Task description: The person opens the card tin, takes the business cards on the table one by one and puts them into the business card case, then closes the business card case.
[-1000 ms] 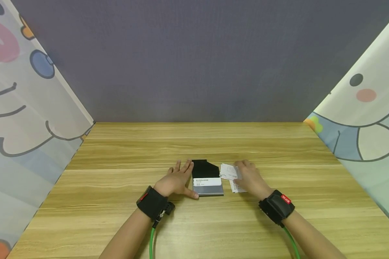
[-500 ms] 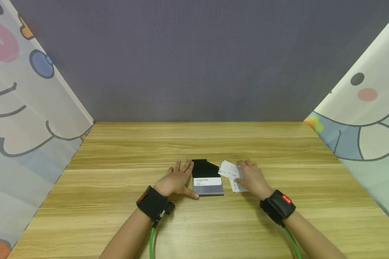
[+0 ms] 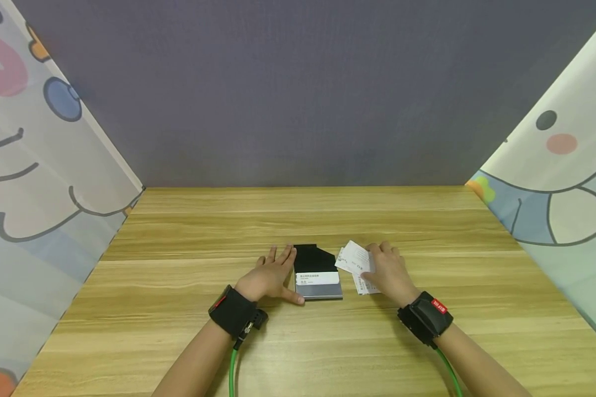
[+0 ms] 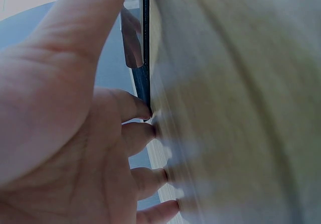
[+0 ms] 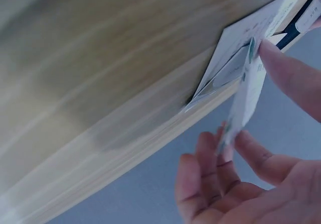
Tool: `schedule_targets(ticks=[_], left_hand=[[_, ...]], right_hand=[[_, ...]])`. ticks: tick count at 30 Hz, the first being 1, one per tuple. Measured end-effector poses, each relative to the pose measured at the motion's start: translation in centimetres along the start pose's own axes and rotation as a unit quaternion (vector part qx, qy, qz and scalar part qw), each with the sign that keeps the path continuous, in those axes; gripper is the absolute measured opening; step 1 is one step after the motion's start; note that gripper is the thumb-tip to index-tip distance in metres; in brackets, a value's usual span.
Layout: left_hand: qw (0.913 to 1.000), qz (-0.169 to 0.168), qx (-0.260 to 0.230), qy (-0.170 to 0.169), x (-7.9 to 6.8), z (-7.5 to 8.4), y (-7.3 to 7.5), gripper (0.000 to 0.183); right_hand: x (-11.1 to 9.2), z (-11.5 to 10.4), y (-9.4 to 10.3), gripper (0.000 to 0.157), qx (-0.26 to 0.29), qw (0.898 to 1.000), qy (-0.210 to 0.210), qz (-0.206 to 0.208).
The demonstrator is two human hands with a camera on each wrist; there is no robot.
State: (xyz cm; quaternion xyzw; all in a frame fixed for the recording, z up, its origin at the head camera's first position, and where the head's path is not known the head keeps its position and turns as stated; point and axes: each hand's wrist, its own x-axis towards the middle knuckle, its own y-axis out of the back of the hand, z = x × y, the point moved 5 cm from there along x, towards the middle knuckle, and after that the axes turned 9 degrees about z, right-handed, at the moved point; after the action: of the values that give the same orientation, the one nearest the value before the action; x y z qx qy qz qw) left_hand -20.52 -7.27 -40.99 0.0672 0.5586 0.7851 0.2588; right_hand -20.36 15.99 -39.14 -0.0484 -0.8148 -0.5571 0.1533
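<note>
A business card case (image 3: 320,292), silver in front with its black part (image 3: 310,258) lying behind, is on the table. A white printed card (image 3: 318,278) shows across its middle. My left hand (image 3: 265,281) lies along the case's left side, fingers spread and fairly straight. In the left wrist view those fingertips (image 4: 145,181) press on the tabletop by the case's dark edge. To the right, my right hand (image 3: 391,274) pinches a white business card (image 5: 248,91) between thumb and fingers, tilted up off the table. Under it lie other printed cards (image 5: 238,45), partly covered.
The wood-grain table (image 3: 203,220) runs back to a dark grey panel (image 3: 298,99). Cartoon-printed sheets (image 3: 44,165) stand on both sides. Each wrist wears a black strap (image 3: 424,317) with a green cable (image 3: 447,366).
My right hand has lifted and turned the pinched card, its far end swinging upward and away, so more of the cards beneath shows. My left hand and the case have stayed put.
</note>
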Motion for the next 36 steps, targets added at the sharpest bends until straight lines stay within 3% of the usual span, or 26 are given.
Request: schedule_targets(ticks=[9,18,36], left_hand=[[0.9999,0.006,0.009,-0.008,0.0,-0.1,-0.1,0.114],[0.9999,0.003,0.010,-0.007,0.2,-0.2,-0.2,0.114],[0.9998,0.012,0.008,-0.012,0.1,-0.1,-0.1,0.114]], right_hand=[[0.2,-0.3,0.4,0.023,0.057,0.998,-0.001,0.030],[0.3,-1.2,0.8,0.021,0.091,0.993,0.017,0.066],[0.9,-5.1,0.2,0.017,0.176,0.981,0.054,0.057]])
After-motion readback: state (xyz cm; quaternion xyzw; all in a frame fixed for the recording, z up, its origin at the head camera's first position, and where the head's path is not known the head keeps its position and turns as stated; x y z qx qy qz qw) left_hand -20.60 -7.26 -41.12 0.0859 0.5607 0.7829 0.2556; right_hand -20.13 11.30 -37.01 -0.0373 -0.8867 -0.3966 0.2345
